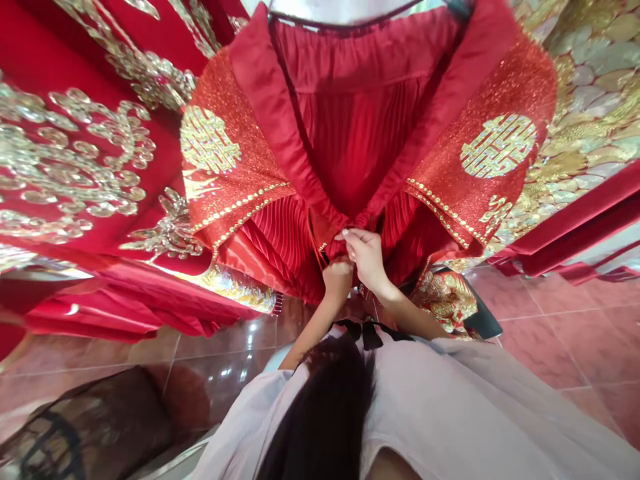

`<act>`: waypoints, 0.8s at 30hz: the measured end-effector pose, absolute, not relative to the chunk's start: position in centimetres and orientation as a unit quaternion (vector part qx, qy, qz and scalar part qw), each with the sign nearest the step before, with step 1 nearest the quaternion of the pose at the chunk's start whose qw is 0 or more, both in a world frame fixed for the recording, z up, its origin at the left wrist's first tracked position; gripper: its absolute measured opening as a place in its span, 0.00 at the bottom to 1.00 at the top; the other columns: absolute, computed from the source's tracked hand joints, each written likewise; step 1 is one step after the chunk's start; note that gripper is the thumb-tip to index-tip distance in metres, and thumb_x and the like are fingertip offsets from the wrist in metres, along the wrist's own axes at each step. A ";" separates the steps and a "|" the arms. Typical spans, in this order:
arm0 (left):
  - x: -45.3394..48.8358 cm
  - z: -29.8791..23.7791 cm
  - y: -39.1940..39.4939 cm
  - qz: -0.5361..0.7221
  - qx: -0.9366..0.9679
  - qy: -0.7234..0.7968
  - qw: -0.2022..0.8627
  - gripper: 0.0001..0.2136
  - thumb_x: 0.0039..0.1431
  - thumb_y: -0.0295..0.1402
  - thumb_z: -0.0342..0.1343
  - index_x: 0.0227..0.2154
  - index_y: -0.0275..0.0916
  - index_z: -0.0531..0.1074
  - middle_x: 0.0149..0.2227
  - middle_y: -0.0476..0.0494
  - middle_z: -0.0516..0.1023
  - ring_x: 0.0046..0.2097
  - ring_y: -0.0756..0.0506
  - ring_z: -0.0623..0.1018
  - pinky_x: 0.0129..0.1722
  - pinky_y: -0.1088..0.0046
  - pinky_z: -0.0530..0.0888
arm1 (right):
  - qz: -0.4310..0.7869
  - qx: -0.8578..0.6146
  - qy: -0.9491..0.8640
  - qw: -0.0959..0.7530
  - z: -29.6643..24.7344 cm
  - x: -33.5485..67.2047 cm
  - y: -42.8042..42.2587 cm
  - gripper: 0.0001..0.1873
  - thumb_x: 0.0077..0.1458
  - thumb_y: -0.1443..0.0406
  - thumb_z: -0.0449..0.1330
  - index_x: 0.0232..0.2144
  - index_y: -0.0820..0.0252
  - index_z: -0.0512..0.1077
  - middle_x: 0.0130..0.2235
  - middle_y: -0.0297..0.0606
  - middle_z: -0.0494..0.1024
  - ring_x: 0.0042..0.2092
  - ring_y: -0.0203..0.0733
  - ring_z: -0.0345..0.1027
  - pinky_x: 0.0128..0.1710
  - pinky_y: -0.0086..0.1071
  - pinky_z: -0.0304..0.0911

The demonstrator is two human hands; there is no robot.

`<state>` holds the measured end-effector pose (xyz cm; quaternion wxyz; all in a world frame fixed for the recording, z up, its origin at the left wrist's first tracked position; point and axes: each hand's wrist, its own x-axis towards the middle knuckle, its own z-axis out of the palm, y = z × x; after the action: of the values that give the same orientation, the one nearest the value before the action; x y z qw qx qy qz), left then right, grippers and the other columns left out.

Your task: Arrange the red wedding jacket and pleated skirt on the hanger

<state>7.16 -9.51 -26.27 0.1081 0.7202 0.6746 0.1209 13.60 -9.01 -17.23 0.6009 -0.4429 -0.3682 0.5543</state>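
Note:
A red pleated skirt point(273, 227) hangs from a black hanger point(367, 25), its gathered waistband point(350, 63) spread at the back and drawn to a low point at the front. Glittery red panels with gold emblems point(499, 145) and gold beaded edges flank it. My left hand point(338, 275) is closed in a fist at the front of the waistband, just below my right hand point(366, 255). With thumb and fingers pinched, my right hand grips the waistband at that same point. The fabric inside my fingers is mostly hidden.
Red garments with clear beadwork point(65, 160) hang at the left, and a gold-scaled garment point(590, 113) hangs at the right. A dark brown bag point(100, 427) sits at lower left. Beneath is a reddish tiled floor point(565, 327). Gold-patterned cloth point(445, 297) lies low on the right.

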 end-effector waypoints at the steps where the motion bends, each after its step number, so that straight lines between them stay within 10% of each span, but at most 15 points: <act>1: 7.1 -26.5 -9.6 0.123 0.720 0.674 0.109 0.12 0.61 0.26 0.46 0.29 0.31 0.75 0.24 0.38 0.74 0.29 0.44 0.76 0.27 0.75 0.66 | 0.550 -0.449 -0.372 0.598 -17.5 13.5 -9.1 0.18 0.46 0.55 0.60 0.20 0.67 0.72 0.15 0.26 0.51 0.19 0.24 0.42 0.20 0.24 0.39; 14: 6.9 -27.4 -10.2 0.154 0.713 0.666 0.154 0.09 0.54 0.23 0.51 0.23 0.31 0.75 0.22 0.38 0.74 0.28 0.44 0.76 0.27 0.75 0.66 | 0.071 -0.647 -0.622 0.436 -21.4 14.7 -9.5 0.19 0.54 0.53 0.57 0.34 0.65 0.75 0.21 0.36 0.70 0.25 0.34 0.63 0.29 0.27 0.53; 24: 5.3 -25.8 -11.4 0.263 0.695 0.641 0.194 0.11 0.59 0.29 0.48 0.26 0.34 0.73 0.27 0.40 0.75 0.31 0.46 0.76 0.30 0.75 0.68 | 0.194 -0.612 -0.696 0.321 -23.2 16.5 -10.9 0.12 0.53 0.64 0.53 0.20 0.63 0.67 0.19 0.33 0.67 0.22 0.31 0.55 0.26 0.25 0.47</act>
<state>5.33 -11.42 -25.81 0.1940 0.6949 0.6407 0.2627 16.46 -10.93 -23.22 0.3214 -0.6121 -0.6960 0.1941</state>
